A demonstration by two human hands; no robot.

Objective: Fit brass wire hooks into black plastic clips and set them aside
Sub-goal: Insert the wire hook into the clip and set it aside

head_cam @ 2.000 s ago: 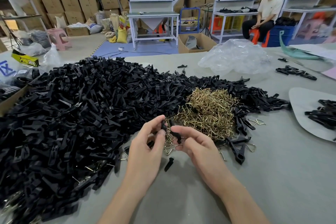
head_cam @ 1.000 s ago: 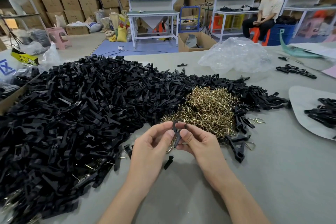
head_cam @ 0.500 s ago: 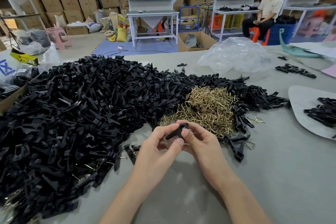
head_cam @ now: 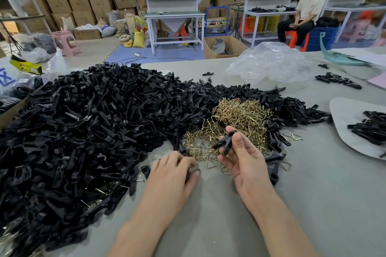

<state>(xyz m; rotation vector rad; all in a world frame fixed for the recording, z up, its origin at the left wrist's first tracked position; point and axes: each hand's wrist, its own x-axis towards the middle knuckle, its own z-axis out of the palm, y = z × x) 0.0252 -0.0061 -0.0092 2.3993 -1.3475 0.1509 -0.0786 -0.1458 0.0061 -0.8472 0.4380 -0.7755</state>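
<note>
Two bare hands are seen apart over a grey table (head_cam: 313, 204). A black plastic clip (head_cam: 224, 141) is pinched between the thumb and fingertips of the right hand (head_cam: 244, 158) and held just above a pile of brass wire hooks (head_cam: 240, 117). The left hand (head_cam: 173, 171) is laid palm down at the near edge of that pile, fingers curled; whether anything is gripped cannot be told, as the fingertips are blurred. A large heap of black clips (head_cam: 94, 127) is spread to the left and behind. At the right, a few clips (head_cam: 373, 129) are gathered on a pale mat (head_cam: 344, 115).

Left hand (head_cam: 173, 171) fingertips (head_cam: 193, 173) in blur — black clip pile (head_cam: 73, 131) past left edge
</note>
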